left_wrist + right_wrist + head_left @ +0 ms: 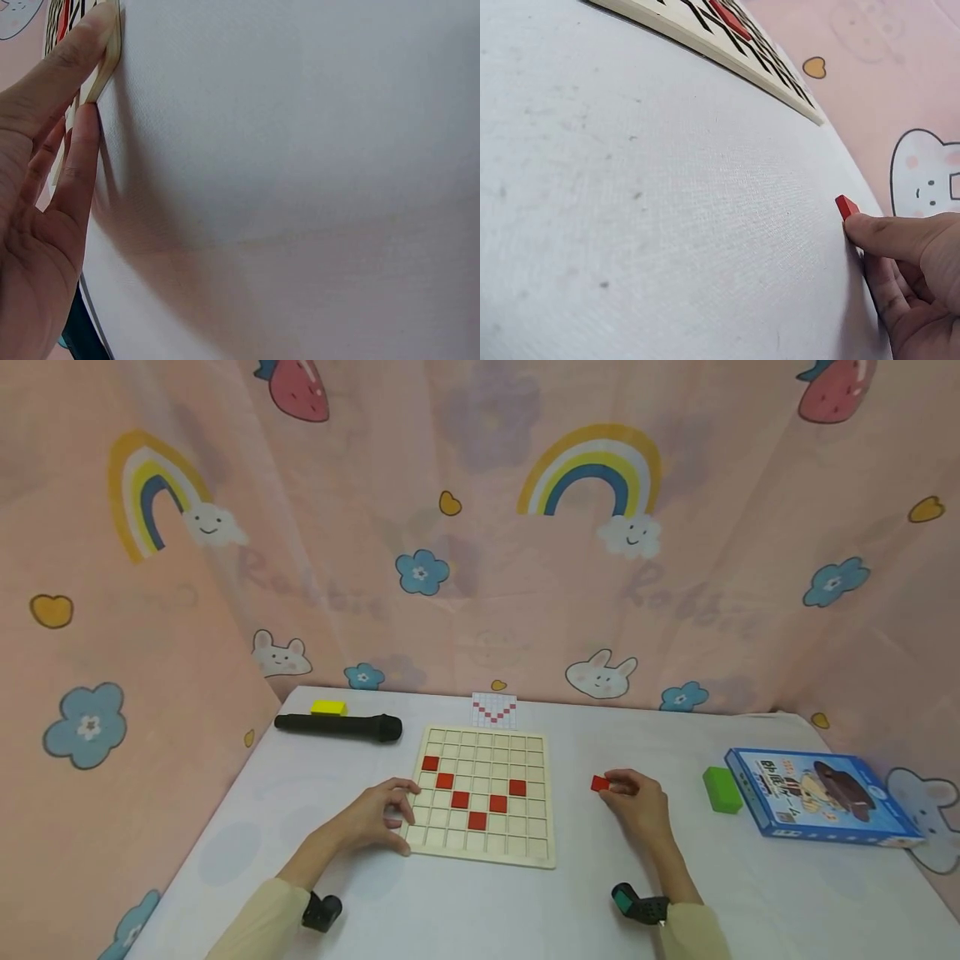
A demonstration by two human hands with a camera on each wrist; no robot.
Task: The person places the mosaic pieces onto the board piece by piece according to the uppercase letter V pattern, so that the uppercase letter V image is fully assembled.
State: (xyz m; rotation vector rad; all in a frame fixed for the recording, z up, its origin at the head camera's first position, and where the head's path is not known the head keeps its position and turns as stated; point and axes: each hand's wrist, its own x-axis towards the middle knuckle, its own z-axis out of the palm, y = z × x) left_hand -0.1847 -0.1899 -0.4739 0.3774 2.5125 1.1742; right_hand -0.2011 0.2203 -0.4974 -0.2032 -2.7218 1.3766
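Observation:
A cream grid board [487, 862] lies flat on the white table. Several red square tiles [477, 821] sit in its cells, forming a V with a longer left arm. At the board's left side, my left hand [371, 818] rests its spread thumb and fingers on the rim; the left wrist view shows the thumb on the board's corner [112, 56]. To the right of the board, apart from it, my right hand [637, 802] pinches one red tile [846, 207] between thumb and fingertips, just over the table. The tile's far part is hidden by the fingers.
Behind the board stands a small card [493, 710] with a red V pattern on a grid. A black microphone [337, 727] and a yellow block [328, 707] lie back left. At right are a green block [722, 790] and a blue box [825, 797]. A patterned pink curtain [487, 610] surrounds the table.

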